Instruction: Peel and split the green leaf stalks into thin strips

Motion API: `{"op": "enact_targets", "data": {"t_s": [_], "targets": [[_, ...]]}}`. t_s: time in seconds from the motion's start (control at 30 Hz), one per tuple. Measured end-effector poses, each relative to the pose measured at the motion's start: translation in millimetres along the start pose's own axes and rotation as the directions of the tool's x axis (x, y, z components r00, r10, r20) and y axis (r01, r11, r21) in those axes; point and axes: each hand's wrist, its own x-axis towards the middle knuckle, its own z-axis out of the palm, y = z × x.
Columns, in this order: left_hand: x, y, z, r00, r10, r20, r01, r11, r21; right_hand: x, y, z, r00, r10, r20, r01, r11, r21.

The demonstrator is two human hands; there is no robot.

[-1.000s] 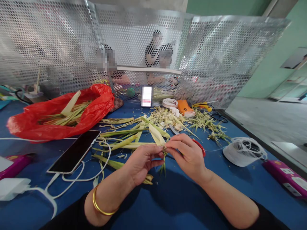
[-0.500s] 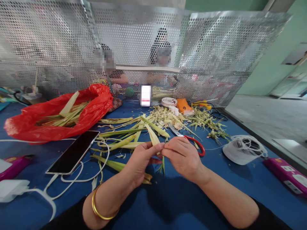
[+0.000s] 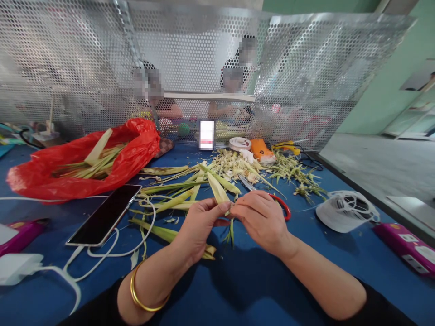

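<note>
Low over the middle of the blue table, my left hand [image 3: 203, 222] pinches a pale yellow-green husk leaf [image 3: 217, 188] between thumb and fingers. The leaf points up and away, and thin green strands [image 3: 231, 233] hang below the pinch. Touching the leaf's near end from the right, my right hand [image 3: 260, 219] has its fingers drawn together; what they hold is too small to make out. Behind it lie scissors with red handles [image 3: 284, 209], partly covered by the hand. More husk leaves [image 3: 175, 200] lie to the left.
A red plastic bag [image 3: 76, 183] of husks and a phone [image 3: 104, 216] with white cables lie left. Husk scraps [image 3: 234, 165], a tape roll [image 3: 239, 144] and an orange packet [image 3: 261, 150] lie behind. A white cord spool [image 3: 343, 213] stands right. People sit beyond a perforated screen [image 3: 193, 50].
My right hand has shifted slightly to the right, its fingers still near the leaf's end. Beyond the screen, a person's head has moved to the right.
</note>
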Motion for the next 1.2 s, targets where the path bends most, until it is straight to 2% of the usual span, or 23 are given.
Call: {"op": "enact_targets", "data": {"t_s": [0.17, 0.27, 0.33, 0.47, 0.57, 0.67, 0.8, 0.97, 1.1, 1.17, 1.2], "targets": [[0, 2, -1.6, 0.994, -0.008, -0.106, 0.009, 1.0, 0.007, 2, -3, 1, 0.998, 0.058, 0.001, -0.058, 0.997, 0.04], [0, 3, -1.2, 0.989, 0.038, -0.142, -0.031, 0.998, 0.056, 3, -5, 0, 0.984, 0.172, 0.042, -0.175, 0.98, 0.093], [1, 2, -0.7, 0.987, 0.083, -0.139, -0.072, 0.994, 0.084, 4, -7, -2, 0.958, 0.27, 0.096, -0.281, 0.949, 0.144], [0, 1, 0.3, 0.983, 0.157, -0.091, -0.14, 0.976, 0.168, 6, -10, -6, 0.87, 0.456, 0.186, -0.491, 0.832, 0.259], [-2, 2, 1.0, 0.982, 0.175, -0.066, -0.154, 0.959, 0.239, 7, -9, -7, 0.797, 0.565, 0.214, -0.604, 0.746, 0.281], [-2, 3, 1.0, 0.983, 0.182, -0.039, -0.167, 0.955, 0.245, 7, -7, -5, 0.718, 0.648, 0.255, -0.694, 0.644, 0.321], [-1, 1, -0.2, 0.984, 0.177, -0.018, -0.165, 0.943, 0.29, 5, -3, -2, 0.602, 0.703, 0.378, -0.791, 0.46, 0.404], [0, 0, 0.7, 0.989, 0.147, 0.031, -0.15, 0.96, 0.237, 6, -1, -3, 0.535, 0.751, 0.387, -0.833, 0.394, 0.388], [2, 0, 0.1, 0.998, 0.067, 0.004, -0.067, 0.983, 0.172, 7, 1, 0, 0.447, 0.772, 0.452, -0.847, 0.202, 0.492], [4, 0, -1.3, 1.0, 0.004, 0.007, -0.005, 0.996, 0.088, 7, 2, 2, 0.44, 0.763, 0.473, -0.823, 0.133, 0.552], [5, 1, -2.0, 1.0, -0.025, 0.004, 0.025, 0.999, 0.046, 6, 3, 2, 0.459, 0.761, 0.458, -0.808, 0.144, 0.571]]}}
